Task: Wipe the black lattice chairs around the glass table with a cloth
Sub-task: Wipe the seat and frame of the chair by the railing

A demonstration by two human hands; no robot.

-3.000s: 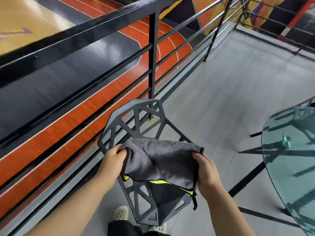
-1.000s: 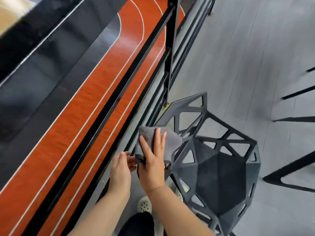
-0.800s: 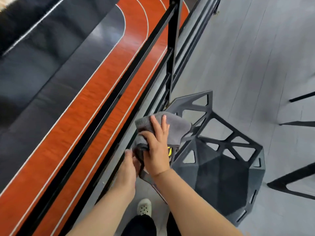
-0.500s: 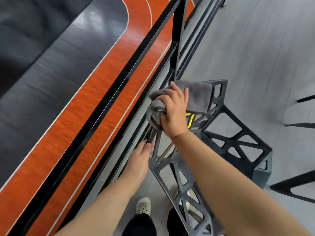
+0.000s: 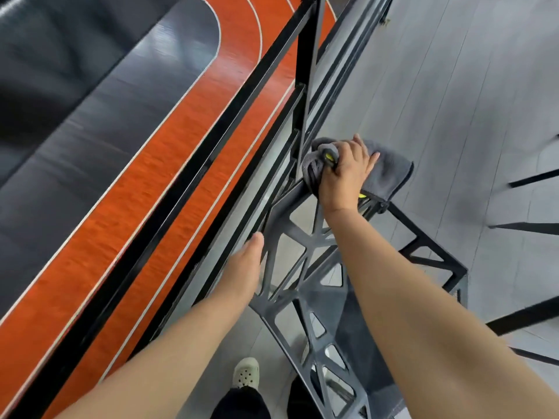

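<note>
A black lattice chair (image 5: pixel 305 300) stands below me, close to the railing. My right hand (image 5: pixel 346 173) presses a grey cloth (image 5: pixel 390 170) with yellow trim onto the far top edge of the chair. The cloth is bunched under the palm and hangs over the edge to the right. My left hand (image 5: pixel 246 267) grips the chair's left edge, its fingers hidden behind the frame. The glass table is out of view.
A black metal railing (image 5: pixel 242 95) runs diagonally just left of the chair, with an orange and black court floor (image 5: pixel 127 164) far below. Grey plank flooring (image 5: pixel 453 86) spreads to the right. Black legs (image 5: pixel 532 228) of other furniture show at the right edge. My shoe (image 5: pixel 245 373) is at the bottom.
My right hand has slid the cloth farther along the chair's top edge, away from me. My left hand has moved from the cloth onto the chair's left edge.
</note>
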